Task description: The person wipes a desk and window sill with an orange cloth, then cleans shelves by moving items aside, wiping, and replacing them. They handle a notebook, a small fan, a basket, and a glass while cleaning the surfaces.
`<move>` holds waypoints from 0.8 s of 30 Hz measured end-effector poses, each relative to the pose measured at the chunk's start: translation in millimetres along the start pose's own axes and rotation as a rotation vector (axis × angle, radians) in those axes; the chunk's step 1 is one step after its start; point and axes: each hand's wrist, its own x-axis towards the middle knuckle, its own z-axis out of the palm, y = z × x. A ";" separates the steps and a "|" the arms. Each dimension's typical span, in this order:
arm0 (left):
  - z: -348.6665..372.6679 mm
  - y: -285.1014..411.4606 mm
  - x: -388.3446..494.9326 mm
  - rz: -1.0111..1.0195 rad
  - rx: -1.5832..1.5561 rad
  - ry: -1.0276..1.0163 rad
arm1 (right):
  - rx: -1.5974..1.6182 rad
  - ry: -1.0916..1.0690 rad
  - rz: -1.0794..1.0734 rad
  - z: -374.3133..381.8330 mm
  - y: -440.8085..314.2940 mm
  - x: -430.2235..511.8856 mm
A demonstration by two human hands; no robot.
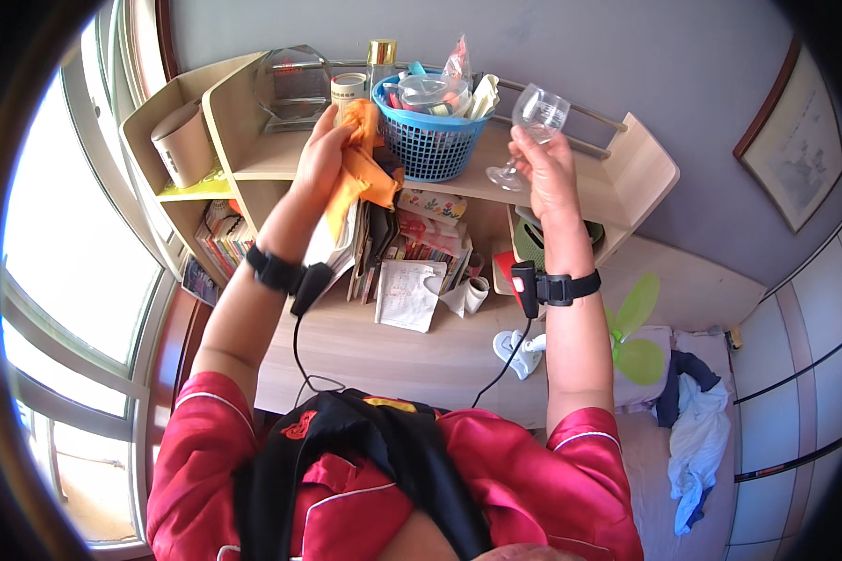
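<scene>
My left hand (321,154) grips a crumpled orange cloth (358,172), raised in front of the top shelf. Behind the cloth stands a cylindrical paper canister (349,85). To the right, my right hand (549,165) holds a clear stemmed glass (539,112) upright by its stem; its bowl bears white print and the foot shows below my fingers. Between my hands, a blue plastic basket (431,147) sits on the wooden shelf (270,156), filled with a clear lidded container and small packets. Both wrists wear black straps with cabled devices.
A clear faceted glass piece (293,91) and a gold-capped bottle (381,59) stand on the top shelf. A beige bin (184,144) is at left. Below are books, a torn paper sheet (408,294) and a green-bladed fan (637,329). A window (77,231) borders the left side.
</scene>
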 end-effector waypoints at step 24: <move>155.8 -84.1 12.6 0.121 1.098 -0.558 | -0.043 -0.062 -0.081 -101.0 -8.3 8.1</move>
